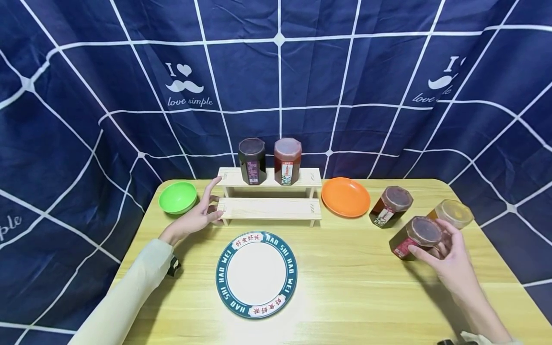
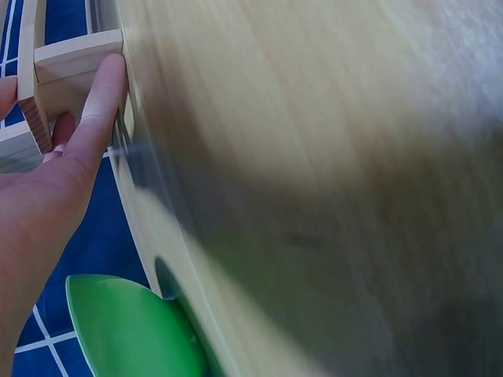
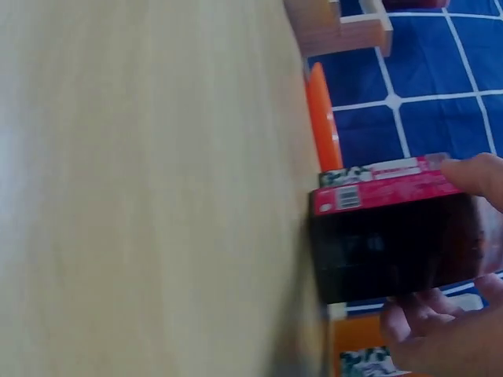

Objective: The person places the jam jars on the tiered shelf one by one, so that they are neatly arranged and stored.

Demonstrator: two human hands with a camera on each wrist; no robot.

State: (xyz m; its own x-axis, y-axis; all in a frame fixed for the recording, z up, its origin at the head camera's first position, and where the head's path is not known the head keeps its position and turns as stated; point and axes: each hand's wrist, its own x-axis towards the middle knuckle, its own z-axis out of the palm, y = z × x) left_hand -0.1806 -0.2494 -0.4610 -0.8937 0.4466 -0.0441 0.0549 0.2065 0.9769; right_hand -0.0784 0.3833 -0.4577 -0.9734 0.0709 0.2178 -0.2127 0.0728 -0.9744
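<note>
**One pink-labelled jar sitting in a right hand's grip while a left hand is touching a wooden rack**

At the right of a wood-grain surface, the right hand is holding the pink-labelled jar near its lid, thumb on one side and fingers curling round the other; the high grip is probably leaving the fingertips clear of the surface. Whether the base is touching down or hanging just above, the pictures are not settling. An amber jar is standing just beyond those fingers, and a brown-red jar is standing near, toward an orange plate.

Well apart from them, the left hand is lying wide against the rack's left end, forefinger meeting the upper board and thumb resting on the lower board. The contact is perhaps serving to steady the rack.

On the upper board, a purple-labelled jar and a red jar are standing upright side by side, their labels facing the person, apparently for easy reading. A green bowl and the orange plate are flanking the rack, while a teal-rimmed plate is lying in front, seemingly placed within both hands' reach.
</note>
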